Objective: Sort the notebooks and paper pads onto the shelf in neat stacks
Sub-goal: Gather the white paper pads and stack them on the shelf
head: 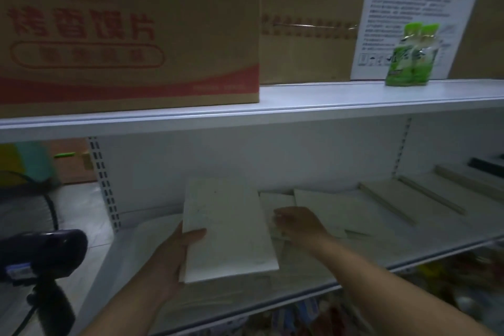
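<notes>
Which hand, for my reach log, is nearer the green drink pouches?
Right. The right hand sits below-left of the green drink pouches; left hand grips a pale paper pad farther left.

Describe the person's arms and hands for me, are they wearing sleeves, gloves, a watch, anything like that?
Both arms are bare: the left hand and right hand wear no gloves, and no sleeve shows on either forearm up to the frame's edge. No watch, bracelet or ring shows, though the picture is dim and blurred, so something small could be missed.
</notes>
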Tool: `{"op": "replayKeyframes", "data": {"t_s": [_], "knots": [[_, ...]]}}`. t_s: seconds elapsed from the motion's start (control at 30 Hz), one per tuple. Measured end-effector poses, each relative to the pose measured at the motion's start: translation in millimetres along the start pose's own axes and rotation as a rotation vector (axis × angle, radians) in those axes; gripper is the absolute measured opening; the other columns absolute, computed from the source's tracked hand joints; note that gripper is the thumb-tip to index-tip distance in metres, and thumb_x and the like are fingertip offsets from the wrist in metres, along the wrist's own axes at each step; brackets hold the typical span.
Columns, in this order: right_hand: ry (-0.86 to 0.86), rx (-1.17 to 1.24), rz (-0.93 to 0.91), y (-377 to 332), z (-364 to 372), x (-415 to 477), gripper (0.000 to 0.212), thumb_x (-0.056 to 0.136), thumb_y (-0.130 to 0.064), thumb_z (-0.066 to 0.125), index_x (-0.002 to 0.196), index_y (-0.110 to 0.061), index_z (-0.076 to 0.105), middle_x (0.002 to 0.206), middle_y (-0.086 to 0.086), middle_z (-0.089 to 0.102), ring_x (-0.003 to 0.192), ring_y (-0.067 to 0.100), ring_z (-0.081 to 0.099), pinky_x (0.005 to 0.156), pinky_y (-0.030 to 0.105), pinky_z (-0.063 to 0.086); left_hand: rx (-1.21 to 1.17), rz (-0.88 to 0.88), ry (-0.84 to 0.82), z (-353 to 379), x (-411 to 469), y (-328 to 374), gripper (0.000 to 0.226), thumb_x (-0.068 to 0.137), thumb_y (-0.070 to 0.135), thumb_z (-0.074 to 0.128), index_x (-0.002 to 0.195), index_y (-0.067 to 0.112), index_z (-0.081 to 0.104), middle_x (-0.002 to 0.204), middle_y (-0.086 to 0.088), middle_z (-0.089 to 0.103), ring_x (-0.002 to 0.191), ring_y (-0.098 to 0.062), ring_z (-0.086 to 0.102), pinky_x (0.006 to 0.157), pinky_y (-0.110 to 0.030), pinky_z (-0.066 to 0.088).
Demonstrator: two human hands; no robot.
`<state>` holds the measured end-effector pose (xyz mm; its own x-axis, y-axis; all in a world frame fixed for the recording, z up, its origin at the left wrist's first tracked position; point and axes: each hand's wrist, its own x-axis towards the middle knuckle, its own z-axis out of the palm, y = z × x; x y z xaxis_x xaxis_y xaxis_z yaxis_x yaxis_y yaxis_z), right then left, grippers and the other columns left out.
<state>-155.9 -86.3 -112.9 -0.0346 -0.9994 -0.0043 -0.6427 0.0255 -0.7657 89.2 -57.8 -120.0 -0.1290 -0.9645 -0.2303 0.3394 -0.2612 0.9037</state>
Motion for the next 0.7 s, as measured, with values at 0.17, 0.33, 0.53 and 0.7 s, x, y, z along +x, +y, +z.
{"op": "replayKeyframes", "data": {"t_s": [0.17,0.33,0.53,0.7], "knots": [[0.140,-0.564,0.210,50.5,-25.4,36.8,0.075,0.087,-0.065,0.041,0.141,-0.014,0.034,0.144,0.011,0.036,0.132,0.029,0.035,0.105,0.041,0.034,-0.006,-0.039,0.029,25.5,10.5,-3.7,0.025,0.092,0.017,0.054,0.116,0.024,0.057,0.103,-0.014,0.068,0.093,-0.033,0.064,0.083,-0.046,0.051],[0.097,-0.709,0.268,52.0,-15.7,58.2,0.062,0.088,-0.059,0.041,0.133,-0.015,0.041,0.137,0.012,0.039,0.125,0.031,0.039,0.098,0.046,0.037,0.066,-0.045,0.065,39.3,20.1,-7.7,0.020,0.093,0.012,0.051,0.109,0.022,0.058,0.094,-0.013,0.071,0.093,-0.033,0.064,0.089,-0.048,0.049],[0.229,-0.722,0.051,54.8,-31.7,51.4,0.033,0.096,-0.012,0.034,0.124,-0.006,0.050,0.132,0.013,0.052,0.120,0.027,0.051,0.097,0.030,0.039,0.102,-0.092,0.024,27.9,15.5,-5.6,0.044,0.068,0.020,0.072,0.110,0.018,0.063,0.108,-0.019,0.069,0.101,-0.040,0.064,0.096,-0.057,0.046],[0.462,-0.550,-0.293,47.4,-54.3,11.5,0.040,0.096,-0.010,0.032,0.132,-0.007,0.049,0.132,0.014,0.055,0.112,0.029,0.059,0.088,0.031,0.046,0.143,-0.142,-0.064,30.3,20.4,-1.5,0.044,0.078,0.016,0.068,0.121,0.011,0.060,0.109,-0.020,0.068,0.098,-0.036,0.063,0.093,-0.047,0.046]]}}
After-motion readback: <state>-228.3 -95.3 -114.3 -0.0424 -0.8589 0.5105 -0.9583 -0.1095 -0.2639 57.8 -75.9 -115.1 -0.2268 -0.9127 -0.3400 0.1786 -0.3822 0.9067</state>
